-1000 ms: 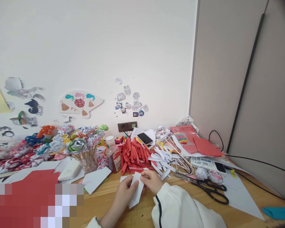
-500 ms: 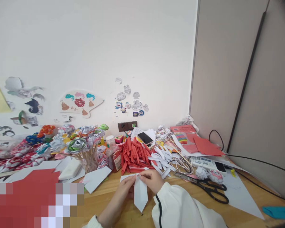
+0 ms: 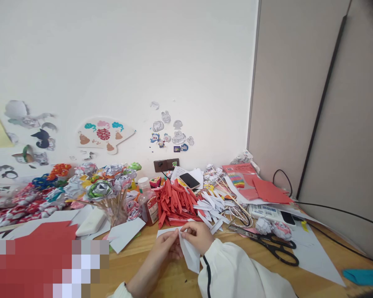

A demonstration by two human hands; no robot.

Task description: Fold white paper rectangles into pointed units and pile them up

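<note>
A folded piece of white paper (image 3: 190, 253) is pinched between my two hands, just above the wooden table. My left hand (image 3: 168, 245) holds its upper left edge with thumb and fingers. On the right, my right hand (image 3: 198, 236) grips the top of the paper, its lower fingers curled behind. The pointed lower end hangs tilted toward my right sleeve. Just beyond my hands lie a heap of folded red paper strips (image 3: 177, 203) and a pile of folded white strips (image 3: 213, 207).
Black-handled scissors (image 3: 276, 247) lie right of my hands. A phone (image 3: 189, 181) rests behind the strips. To the left stand a clear bottle (image 3: 144, 192), a bunch of paper flowers (image 3: 101, 188) and red sheets (image 3: 46, 234). A blue item (image 3: 363, 277) sits at the far right.
The folded paper's lower end has swung to the right, from nearly straight down to tilted against my right hand. Both hands stay in almost the same place.
</note>
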